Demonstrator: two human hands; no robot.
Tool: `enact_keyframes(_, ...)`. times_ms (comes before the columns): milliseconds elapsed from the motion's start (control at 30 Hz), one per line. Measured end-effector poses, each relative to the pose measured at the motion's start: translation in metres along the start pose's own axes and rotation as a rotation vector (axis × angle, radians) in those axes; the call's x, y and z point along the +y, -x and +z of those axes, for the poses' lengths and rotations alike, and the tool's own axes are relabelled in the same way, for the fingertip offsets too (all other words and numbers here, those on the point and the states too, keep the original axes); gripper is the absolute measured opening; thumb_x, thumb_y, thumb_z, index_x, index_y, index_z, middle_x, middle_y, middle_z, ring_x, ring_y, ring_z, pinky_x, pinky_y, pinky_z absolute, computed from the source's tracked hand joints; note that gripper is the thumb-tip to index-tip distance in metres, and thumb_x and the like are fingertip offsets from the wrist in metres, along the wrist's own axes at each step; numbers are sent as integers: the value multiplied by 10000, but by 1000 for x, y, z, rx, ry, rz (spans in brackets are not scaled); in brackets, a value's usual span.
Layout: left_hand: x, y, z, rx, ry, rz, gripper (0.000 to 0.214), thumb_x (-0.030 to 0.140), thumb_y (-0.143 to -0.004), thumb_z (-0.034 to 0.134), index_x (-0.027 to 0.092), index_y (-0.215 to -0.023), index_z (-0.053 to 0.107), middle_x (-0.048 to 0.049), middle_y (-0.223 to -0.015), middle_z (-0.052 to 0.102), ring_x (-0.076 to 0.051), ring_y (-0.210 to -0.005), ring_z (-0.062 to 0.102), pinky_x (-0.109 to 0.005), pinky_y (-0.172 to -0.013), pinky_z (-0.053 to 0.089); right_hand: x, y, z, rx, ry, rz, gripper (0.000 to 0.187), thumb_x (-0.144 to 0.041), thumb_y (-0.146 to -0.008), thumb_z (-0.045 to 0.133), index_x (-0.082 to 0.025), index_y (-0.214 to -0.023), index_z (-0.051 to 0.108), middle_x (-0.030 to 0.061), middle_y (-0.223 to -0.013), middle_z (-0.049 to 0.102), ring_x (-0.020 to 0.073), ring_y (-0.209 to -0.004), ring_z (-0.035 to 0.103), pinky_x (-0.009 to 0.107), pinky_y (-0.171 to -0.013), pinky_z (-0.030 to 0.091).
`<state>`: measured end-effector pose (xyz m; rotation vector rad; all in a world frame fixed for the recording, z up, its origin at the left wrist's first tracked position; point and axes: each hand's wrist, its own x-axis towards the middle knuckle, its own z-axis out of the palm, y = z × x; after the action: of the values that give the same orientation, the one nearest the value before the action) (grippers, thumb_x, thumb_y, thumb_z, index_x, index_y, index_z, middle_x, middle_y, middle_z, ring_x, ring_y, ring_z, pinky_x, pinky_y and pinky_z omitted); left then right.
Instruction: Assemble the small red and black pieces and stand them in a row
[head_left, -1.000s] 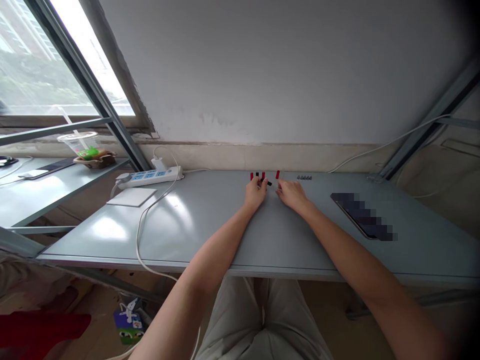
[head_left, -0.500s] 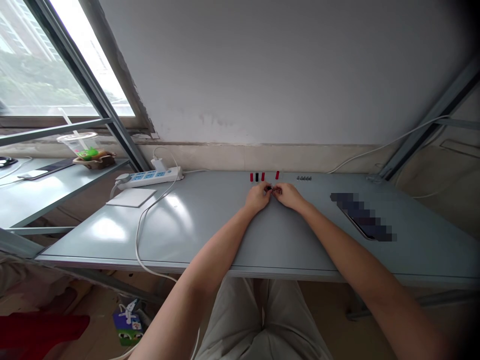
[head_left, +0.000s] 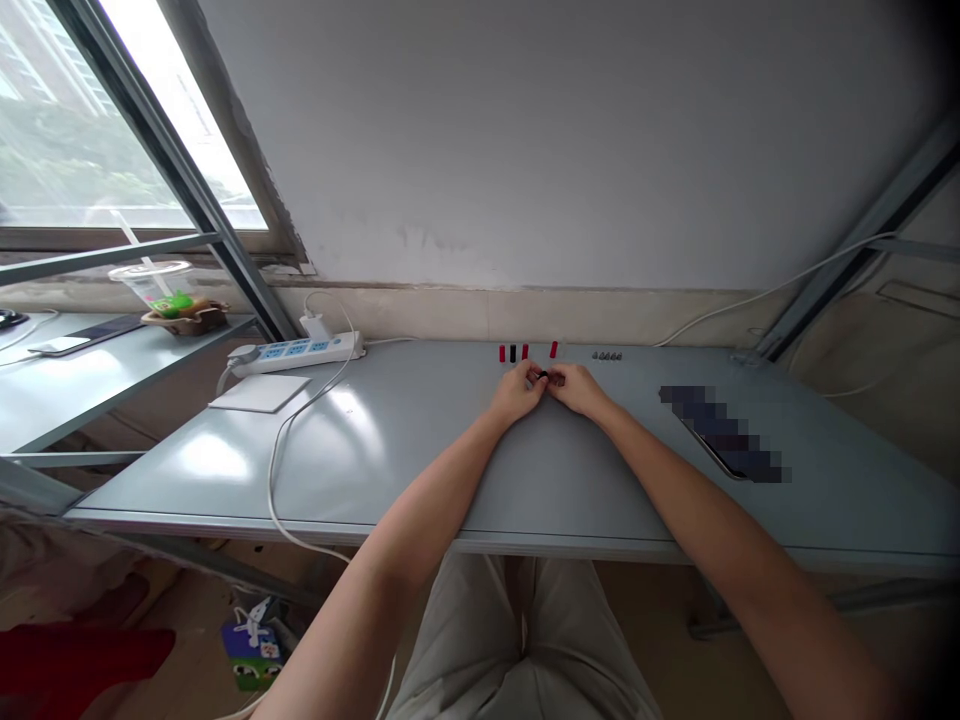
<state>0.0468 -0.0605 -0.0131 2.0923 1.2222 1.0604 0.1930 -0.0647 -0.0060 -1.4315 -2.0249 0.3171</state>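
Note:
My left hand (head_left: 520, 391) pinches a small black cylindrical piece (head_left: 543, 374) between thumb and fingertips, just above the grey desk. Close against it, my right hand (head_left: 576, 388) has its fingers pressed together at the other side of the piece; whatever lies between them is too small to make out. Behind my left hand stand a red cylinder (head_left: 502, 353), a black cylinder (head_left: 513, 353) and a second red cylinder (head_left: 525, 352) in a row. Another red cylinder (head_left: 553, 349) is behind my right hand. Farther right lie several small metal pieces (head_left: 607, 356) in a line.
On the desk (head_left: 420, 450), a white power strip (head_left: 300, 352) and a flat white square (head_left: 260, 393) lie left, with a white cable (head_left: 274, 470) crossing the front edge. A pixelated phone-like object (head_left: 724, 435) lies right. A plastic cup (head_left: 161, 285) stands on the left table.
The black piece now shows more plainly between my fingertips, its angle slightly changed. Both hands stay close together in nearly the same place; the camera view has shifted slightly.

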Motion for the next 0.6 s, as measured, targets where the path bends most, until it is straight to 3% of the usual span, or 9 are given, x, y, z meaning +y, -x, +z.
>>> enact_keyframes(233, 0, -1, 0, 26, 4, -27, 181, 267, -783, 500, 165, -926, 544, -26, -821, 624, -98, -660, 542, -244, -684, 434, -2, -3, -5, -9, -17, 21, 175, -290, -704, 498, -150, -692, 603, 3, -636, 576, 116, -598, 483, 222, -581, 363)
enact_keyframes(467, -5, 0, -3, 94, -115, -40, 133, 201, -790, 449, 190, -860, 561, -35, -770, 618, -147, -712, 557, -271, -670, 420, 15, -22, -12, 86, 107, 272, 144, -279, -673, 588, -144, -709, 621, 42, -700, 631, 147, -647, 553, 239, -602, 388)
enact_keyframes(600, -4, 0, -7, 81, -145, -110, 139, 185, -789, 437, 200, -833, 568, -46, -769, 625, -171, -728, 567, -282, -659, 422, 30, -32, -11, 116, 149, 308, 145, -278, -678, 598, -150, -722, 650, 55, -731, 654, 161, -691, 580, 247, -631, 407)
